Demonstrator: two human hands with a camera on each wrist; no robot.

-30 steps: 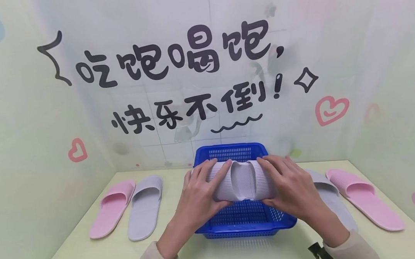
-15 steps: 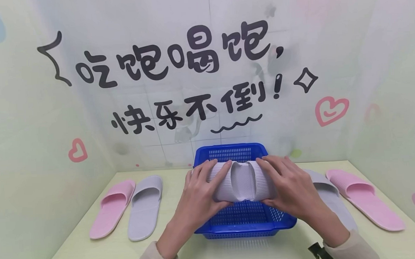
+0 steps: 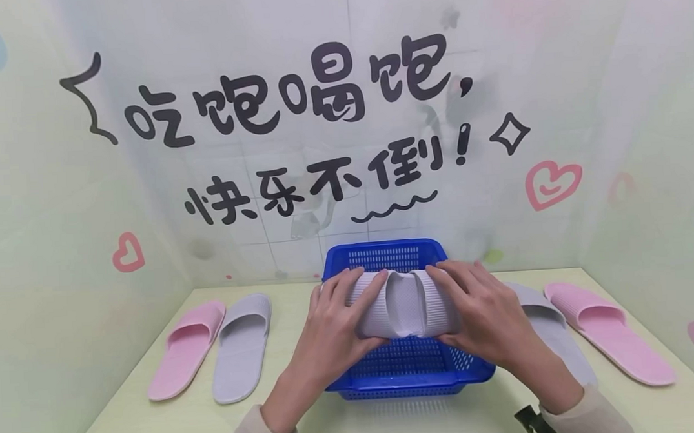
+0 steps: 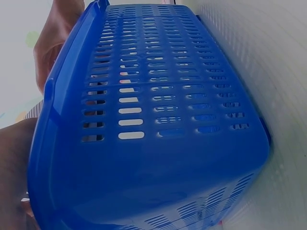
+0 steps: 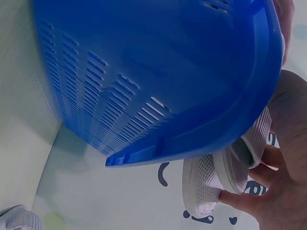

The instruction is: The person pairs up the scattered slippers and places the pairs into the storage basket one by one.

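Observation:
A pair of pale lilac slippers point(image 3: 406, 304) with ribbed uppers is held above the blue plastic basket point(image 3: 406, 380), their openings facing each other in the middle. My left hand point(image 3: 335, 317) grips the left end, thumb below and fingers over the top. The other end is in the grip of my right hand point(image 3: 485, 310). From the right wrist, stacked soles of the slippers point(image 5: 206, 187) show past the basket's rim, with fingers of the right hand point(image 5: 273, 196) against them. The basket's side point(image 4: 144, 177) hides most of the work in the left wrist view.
On the table point(image 3: 111, 417), a pink slipper point(image 3: 175, 359) and a grey slipper point(image 3: 239, 360) lie at left. Another grey slipper point(image 3: 552, 324), partly behind the right arm, and a pink slipper point(image 3: 622, 340) lie at right. A printed wall point(image 3: 343, 132) stands behind the basket.

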